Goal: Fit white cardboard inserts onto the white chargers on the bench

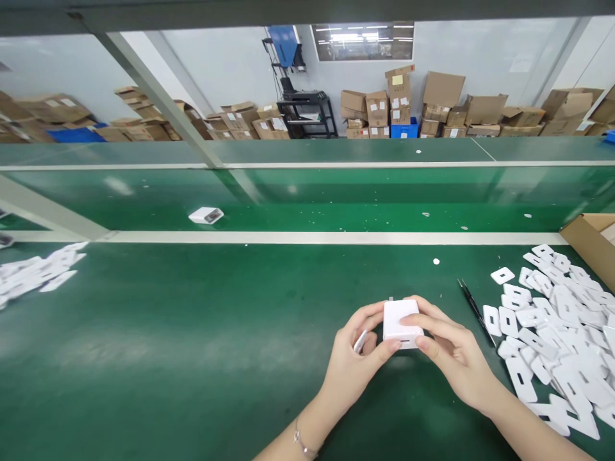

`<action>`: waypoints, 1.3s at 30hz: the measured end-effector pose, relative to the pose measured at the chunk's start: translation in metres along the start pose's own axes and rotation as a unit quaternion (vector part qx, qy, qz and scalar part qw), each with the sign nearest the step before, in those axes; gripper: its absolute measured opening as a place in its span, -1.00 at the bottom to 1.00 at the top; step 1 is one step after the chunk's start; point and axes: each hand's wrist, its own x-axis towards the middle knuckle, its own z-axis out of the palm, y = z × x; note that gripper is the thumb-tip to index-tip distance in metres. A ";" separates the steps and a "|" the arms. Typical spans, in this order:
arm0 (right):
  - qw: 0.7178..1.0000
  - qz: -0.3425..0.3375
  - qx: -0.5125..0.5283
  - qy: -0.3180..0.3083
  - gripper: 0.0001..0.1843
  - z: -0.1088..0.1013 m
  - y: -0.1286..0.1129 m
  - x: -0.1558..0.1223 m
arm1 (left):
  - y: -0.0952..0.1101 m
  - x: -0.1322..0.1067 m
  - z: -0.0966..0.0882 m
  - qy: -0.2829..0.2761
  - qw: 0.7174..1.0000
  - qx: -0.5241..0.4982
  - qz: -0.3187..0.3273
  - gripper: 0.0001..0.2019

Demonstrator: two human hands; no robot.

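Between my hands, just above the green bench, is a small white box-shaped plastic housing (pixel 400 318) with a slot in its near side. My left hand (pixel 362 342) grips its left side, thumb at the lower front corner. Tucked in the curled fingers of that hand is a thin white piece (pixel 360 341), mostly hidden. On the other side, my right hand (pixel 444 339) holds the housing with thumb at the front corner and a finger across the top. Black tweezers (pixel 475 312) lie to the right of my right hand, beside a heap of flat white plastic plates (pixel 560 333) with rectangular openings.
More white pieces (pixel 38 272) are piled at the left edge. A white housing (pixel 206 215) lies on the green conveyor belt (pixel 307 211) behind the bench rail (pixel 288 237). An open cardboard box (pixel 589 246) stands at the right. Cartons (pixel 377 109) line the far wall.
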 end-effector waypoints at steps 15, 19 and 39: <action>0.999 -0.001 -0.042 -0.031 -0.69 0.004 0.003 -0.005 | -0.002 0.000 -0.004 -0.024 1.000 -0.015 -0.003 -0.41; 0.995 -0.042 -0.085 -0.015 -0.68 0.008 0.005 -0.007 | 0.001 -0.002 -0.001 -0.022 0.999 -0.024 0.001 -0.44; 0.993 0.036 0.111 0.005 -0.84 0.013 0.009 0.000 | 0.007 0.005 0.009 0.047 0.997 -0.052 -0.029 -0.55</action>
